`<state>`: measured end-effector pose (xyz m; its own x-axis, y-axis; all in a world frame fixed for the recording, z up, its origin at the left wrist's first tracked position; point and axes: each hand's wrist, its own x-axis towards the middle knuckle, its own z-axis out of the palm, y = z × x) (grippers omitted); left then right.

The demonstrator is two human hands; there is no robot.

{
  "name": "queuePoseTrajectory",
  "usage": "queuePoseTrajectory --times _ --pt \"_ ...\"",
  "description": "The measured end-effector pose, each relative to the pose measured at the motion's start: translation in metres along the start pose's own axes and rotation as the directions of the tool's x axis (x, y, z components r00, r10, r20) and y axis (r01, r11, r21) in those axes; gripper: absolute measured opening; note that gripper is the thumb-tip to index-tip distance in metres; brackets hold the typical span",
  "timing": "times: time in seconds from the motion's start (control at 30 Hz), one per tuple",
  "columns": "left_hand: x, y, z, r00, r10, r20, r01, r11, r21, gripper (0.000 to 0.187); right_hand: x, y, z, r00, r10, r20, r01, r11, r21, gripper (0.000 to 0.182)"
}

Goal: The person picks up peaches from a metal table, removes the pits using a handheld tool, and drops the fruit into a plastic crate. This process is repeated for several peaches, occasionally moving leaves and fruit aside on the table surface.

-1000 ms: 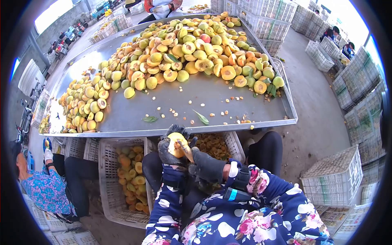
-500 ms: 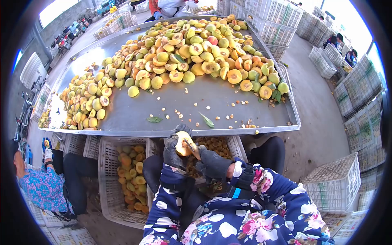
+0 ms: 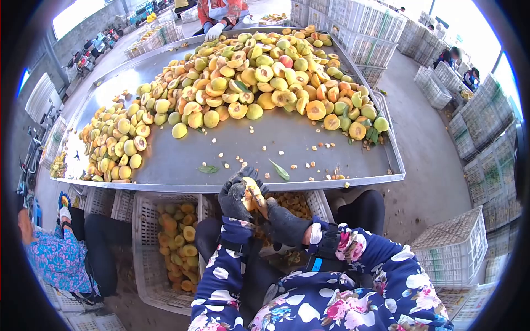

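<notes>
Just past the near edge of the metal table (image 3: pixel 221 154), my gloved left hand (image 3: pixel 234 199) is closed around a yellow peach half (image 3: pixel 251 188). Against the fruit, my gloved right hand (image 3: pixel 288 224) grips a slim brownish tool (image 3: pixel 261 205); its exact kind is hard to make out. Both hands are above a white crate (image 3: pixel 319 205) of peach pieces between my knees, partly covered by my hands. A big heap of halved peaches (image 3: pixel 232 83) spreads over the far and left parts of the table.
Loose pits (image 3: pixel 293 166) and a green leaf (image 3: pixel 280 170) lie on the table. Left of my legs is a crate (image 3: pixel 141 248) of peach halves. One co-worker (image 3: pixel 58 254) sits at left; another person's gloved hand (image 3: pixel 214 31) is at the far edge. Stacked crates (image 3: pixel 450 248) stand at right.
My left hand has turned the peach half slightly, and my right hand with the tool has shifted a little. Across the table, the person's gloved hand has come to the heap's far edge.
</notes>
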<state>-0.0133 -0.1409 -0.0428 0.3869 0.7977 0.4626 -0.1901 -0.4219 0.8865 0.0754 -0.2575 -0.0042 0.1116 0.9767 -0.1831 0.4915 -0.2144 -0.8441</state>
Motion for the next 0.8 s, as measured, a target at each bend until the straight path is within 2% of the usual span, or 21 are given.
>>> queuePoseTrajectory --times 0.03,0.1,0.17,0.23,0.27,0.37,0.43,0.47,0.53,0.6,0.63,0.67,0.7,0.73,0.77,0.8 --pt "0.002 -0.011 -0.009 0.988 0.135 0.075 -0.152 0.936 0.316 0.017 0.002 0.002 0.004 1.000 -0.001 0.006 0.001 0.998 0.070 0.040" --pt "-0.002 -0.026 -0.012 0.990 0.139 0.035 -0.143 0.934 0.326 0.017 0.002 -0.002 0.005 0.995 0.058 0.087 -0.080 0.960 0.269 0.038" --pt "-0.002 -0.024 -0.014 0.988 0.153 -0.004 -0.142 0.927 0.348 0.017 0.001 -0.023 -0.005 0.960 0.142 0.243 -0.248 0.835 0.491 0.036" --pt "-0.001 -0.009 -0.012 0.984 0.169 -0.046 -0.140 0.917 0.374 0.017 0.006 -0.017 -0.004 0.954 0.119 0.274 -0.255 0.802 0.541 0.033" --pt "-0.001 -0.010 -0.011 0.992 0.120 -0.032 -0.102 0.932 0.347 0.017 0.007 -0.015 -0.004 0.951 0.107 0.289 -0.260 0.784 0.564 0.031" --pt "0.000 -0.022 -0.010 0.999 -0.021 0.024 0.014 0.964 0.266 0.019 0.008 -0.017 -0.011 0.964 0.129 0.233 -0.202 0.925 0.323 0.032" --pt "0.002 -0.021 -0.007 0.991 -0.115 0.071 0.097 0.971 0.217 0.020 0.007 -0.025 -0.017 0.935 0.236 0.264 -0.290 0.939 0.186 0.032" --pt "0.004 -0.018 -0.007 0.987 -0.120 0.108 0.090 0.964 0.252 0.021 0.008 -0.030 -0.021 0.918 0.288 0.273 -0.329 0.937 0.116 0.032" --pt "0.009 0.009 -0.005 0.973 -0.136 0.188 0.070 0.945 0.320 0.025 0.008 -0.041 -0.027 0.889 0.341 0.305 -0.412 0.887 0.207 0.032" --pt "0.004 -0.018 -0.016 0.955 -0.180 0.237 0.061 0.899 0.434 0.026 0.007 -0.038 -0.025 0.923 0.286 0.260 -0.337 0.924 0.179 0.029" --pt "0.002 -0.033 -0.019 0.945 -0.201 0.257 0.052 0.872 0.488 0.026 0.007 -0.029 -0.020 0.960 0.194 0.204 -0.217 0.972 0.093 0.027" --pt "-0.002 -0.047 -0.019 0.932 -0.288 0.221 0.269 0.956 0.113 0.027 0.007 -0.024 -0.017 0.983 0.097 0.157 -0.097 0.995 -0.002 0.026" --pt "-0.003 -0.047 -0.017 0.897 -0.383 0.223 0.435 0.854 -0.283 0.029 0.006 -0.028 -0.018 0.964 0.168 0.206 -0.184 0.981 0.060 0.026" --pt "-0.003 -0.046 -0.016 0.849 -0.461 0.259 0.511 0.588 -0.628 0.031 0.007 -0.037 -0.023 0.938 0.232 0.259 -0.268 0.956 0.115 0.025" --pt "-0.006 -0.044 -0.014 0.831 -0.506 0.232 0.494 0.478 -0.726 0.037 0.007 -0.043 -0.024 0.904 0.289 0.317 -0.352 0.922 0.163 0.025" --pt "-0.006 -0.045 -0.016 0.838 -0.455 0.302 0.489 0.380 -0.785 0.038 0.010 -0.036 -0.019 0.938 0.229 0.261 -0.248 0.968 0.041 0.026"
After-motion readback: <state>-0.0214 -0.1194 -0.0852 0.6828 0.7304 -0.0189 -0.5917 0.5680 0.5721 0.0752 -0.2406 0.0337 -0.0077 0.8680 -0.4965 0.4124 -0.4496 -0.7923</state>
